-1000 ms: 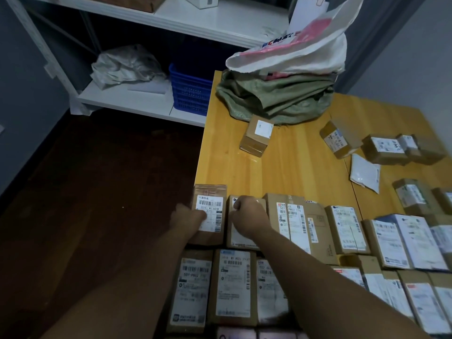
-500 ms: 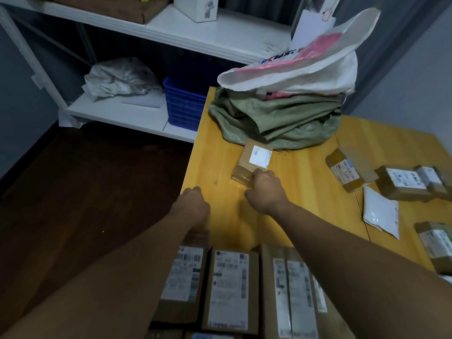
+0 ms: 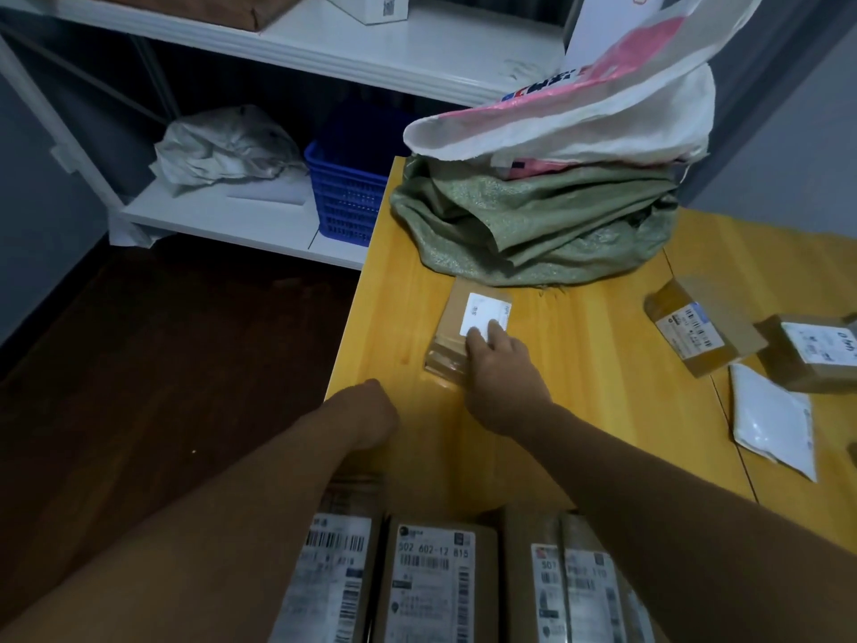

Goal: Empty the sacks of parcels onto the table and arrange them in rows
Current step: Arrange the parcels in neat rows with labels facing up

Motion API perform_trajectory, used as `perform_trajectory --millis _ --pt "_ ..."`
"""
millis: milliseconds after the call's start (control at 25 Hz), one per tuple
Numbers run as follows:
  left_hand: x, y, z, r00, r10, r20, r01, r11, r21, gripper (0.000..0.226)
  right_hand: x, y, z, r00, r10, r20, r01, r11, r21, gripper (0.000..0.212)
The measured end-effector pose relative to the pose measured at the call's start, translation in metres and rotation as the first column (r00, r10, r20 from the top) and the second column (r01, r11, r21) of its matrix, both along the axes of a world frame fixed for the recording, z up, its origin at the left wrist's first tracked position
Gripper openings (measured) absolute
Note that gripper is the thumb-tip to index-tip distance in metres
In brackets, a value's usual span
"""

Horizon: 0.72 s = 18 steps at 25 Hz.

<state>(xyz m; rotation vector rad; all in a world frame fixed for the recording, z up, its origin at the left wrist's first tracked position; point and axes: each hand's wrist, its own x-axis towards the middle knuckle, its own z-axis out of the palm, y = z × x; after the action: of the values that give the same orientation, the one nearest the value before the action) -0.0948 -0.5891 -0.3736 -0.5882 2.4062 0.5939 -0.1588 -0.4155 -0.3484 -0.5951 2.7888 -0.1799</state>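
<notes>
Worktop point(image 3: 579, 364): we see the green sack point(image 3: 533, 225) at its far end, under a white sack point(image 3: 579, 123).
Small parcel point(image 3: 463, 322): flat, just before the green sack.
Right grip point(image 3: 503, 368): fingers flat on its label.
Left grip point(image 3: 371, 410): curled, empty.

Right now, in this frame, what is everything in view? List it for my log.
table: one, yellow wood, centre and right
green sack: one, green, table's far end
white-and-pink sack: one, on top of the green sack
small parcel: one, brown with a white label, just in front of the green sack
loose parcels: two, brown, table's right side
mailer: one, white, near the loose parcels
rowed parcels: at least three, brown and labelled, near edge
shelf unit: one, white, left of the table
basket: one, blue, lower shelf
crumpled sack: one, grey-white, lower shelf
left hand: curled, at the table's left edge
right hand: fingers on the small parcel's label
</notes>
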Motion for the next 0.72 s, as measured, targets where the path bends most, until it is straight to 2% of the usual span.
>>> perform_trajectory --millis 80,160,200,280,360,400,480,600,640,680,720 --pt "-0.004 0.002 0.004 0.986 0.145 -0.084 -0.136 0.986 0.096 0.05 0.02 -0.003 0.004 0.998 0.051 0.035 -0.05 0.998 -0.024 0.068" --pt "-0.005 0.013 0.01 0.923 0.283 -0.26 -0.216 0.942 0.259 0.075 0.028 -0.005 0.007 0.996 0.076 0.047 -0.073 0.996 -0.053 0.051" --pt "-0.004 0.021 0.014 0.889 0.291 -0.353 -0.168 0.925 0.341 0.081 0.03 -0.006 0.011 0.997 0.06 0.05 -0.055 0.994 -0.094 0.041" --pt "-0.001 0.035 0.019 0.86 0.218 -0.462 -0.028 0.923 0.384 0.078 0.031 -0.006 0.019 0.995 -0.039 0.093 0.059 0.972 -0.229 0.03" --pt "0.001 0.036 0.023 0.877 0.182 -0.444 -0.001 0.926 0.377 0.076 0.032 -0.004 0.024 0.973 -0.159 0.167 0.214 0.896 -0.39 0.034" --pt "0.001 0.032 0.026 0.893 0.181 -0.413 -0.018 0.929 0.368 0.078 0.033 -0.002 0.025 0.955 -0.199 0.218 0.283 0.828 -0.484 0.036" --pt "0.001 0.02 0.031 0.916 0.178 -0.361 -0.054 0.944 0.327 0.09 0.036 -0.003 0.029 0.904 -0.229 0.359 0.419 0.636 -0.648 0.037" --pt "0.008 0.009 0.032 0.914 0.246 -0.322 -0.145 0.941 0.305 0.096 0.038 -0.009 0.032 0.729 -0.152 0.668 0.673 0.338 -0.658 0.034" --pt "0.011 0.006 0.031 0.899 0.312 -0.306 -0.203 0.918 0.34 0.091 0.041 -0.013 0.034 0.687 -0.131 0.715 0.713 0.31 -0.629 0.034" --pt "0.013 0.002 0.029 0.884 0.379 -0.273 -0.263 0.887 0.38 0.083 0.046 -0.015 0.037 0.699 -0.149 0.699 0.7 0.344 -0.626 0.032" --pt "0.016 0.0 0.028 0.873 0.425 -0.238 -0.306 0.858 0.412 0.071 0.047 -0.017 0.035 0.742 -0.196 0.641 0.652 0.434 -0.622 0.03"
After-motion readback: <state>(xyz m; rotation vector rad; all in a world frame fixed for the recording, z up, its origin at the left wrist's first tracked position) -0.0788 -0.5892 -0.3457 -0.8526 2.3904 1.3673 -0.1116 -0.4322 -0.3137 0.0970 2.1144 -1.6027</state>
